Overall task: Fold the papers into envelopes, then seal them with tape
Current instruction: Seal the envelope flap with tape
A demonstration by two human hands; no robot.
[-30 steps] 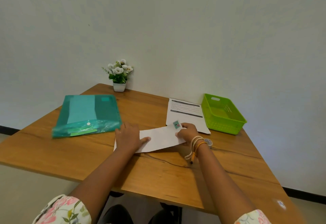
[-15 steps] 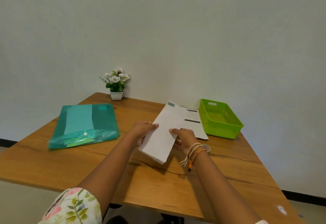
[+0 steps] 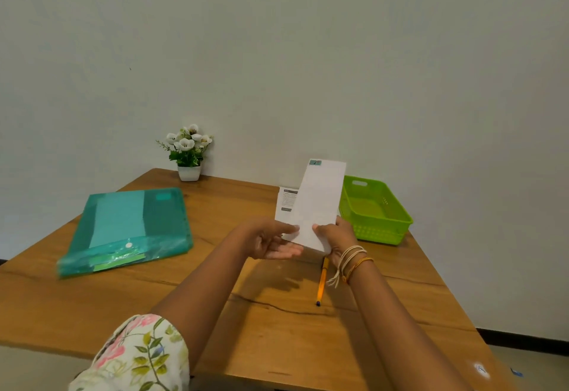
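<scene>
Wooden table [image 3: 123, 304], folder [image 3: 129, 230], basket [image 3: 374, 224], pencil [image 3: 321, 283]

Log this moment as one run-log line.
step: folding | folded paper: held upright above table | left hand: pinching bottom | right hand: gripping bottom | tape: not seen

Single head-worn wide-angle view, looking forward and slightly down across wooden table [image 3: 92, 307] toward white wall [image 3: 277, 51]; forearms enter from lower edge, near lens. No second view.
</scene>
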